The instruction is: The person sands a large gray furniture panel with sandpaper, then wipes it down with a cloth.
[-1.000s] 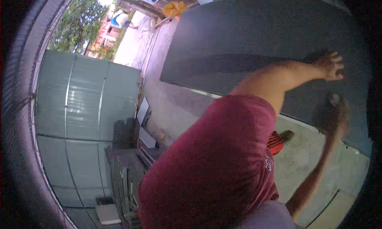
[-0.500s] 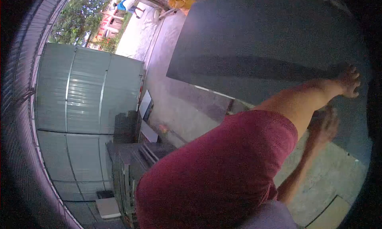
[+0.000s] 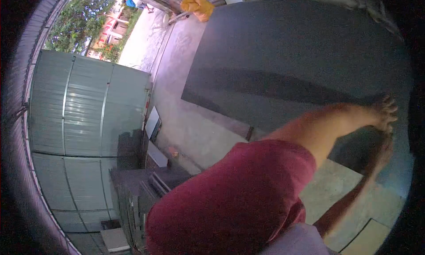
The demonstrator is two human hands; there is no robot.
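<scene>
No writing or brand mark can be read anywhere in the view. A large dark grey flat board (image 3: 292,55), matt and smooth with straight edges and a square corner, takes up the upper right of the view and stands above a pale concrete floor (image 3: 190,122). The left hand (image 3: 384,111) lies flat on the board's surface near its right end, fingers spread wide and holding nothing; its bare forearm runs back to a maroon short-sleeved shirt (image 3: 230,202) of soft knit fabric that fills the lower middle. The right hand (image 3: 384,151) sits just under the left one at the board's lower edge, but it is blurred, so whether it grips the edge or merely touches it cannot be told. Under the arms the floor shows large pale square tiles (image 3: 341,184) with thin dark joints.

To the left stands a grey corrugated sheet-metal gate (image 3: 84,117), ribbed in vertical panels with a dull sheen. Near its foot is a stack of dark grey slabs (image 3: 133,188), set on edge, and a white flat panel (image 3: 152,122) leans against the wall. At the top of the view lies a crumpled yellow cloth (image 3: 197,4), with green trees (image 3: 73,20) beyond the gate.
</scene>
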